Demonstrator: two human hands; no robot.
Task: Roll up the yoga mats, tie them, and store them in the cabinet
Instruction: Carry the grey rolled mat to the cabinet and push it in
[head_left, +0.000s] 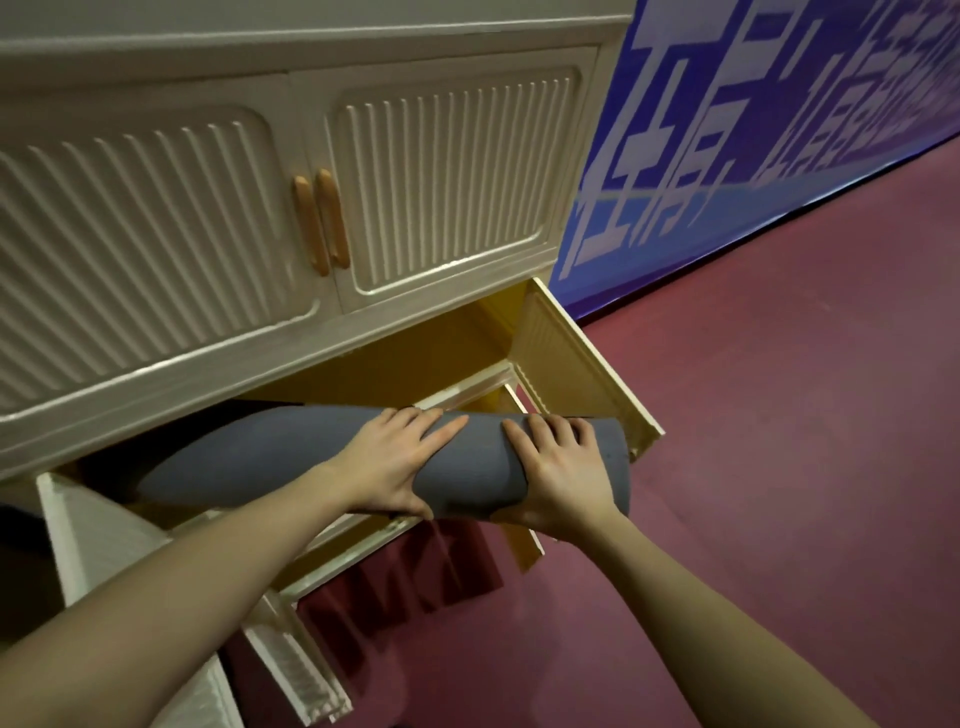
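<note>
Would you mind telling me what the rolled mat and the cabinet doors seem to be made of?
The rolled mat looks like matte grey foam or rubber: dull, finely textured surface. The upper cabinet doors look like cream painted wood or board, semi-gloss, with fluted panels catching highlights; their handles look like light wood.

One rolled mat (291, 457), two hands, four cabinet doors.

Maroon floor (779, 441) — cream cabinet (311, 332) on it
</note>
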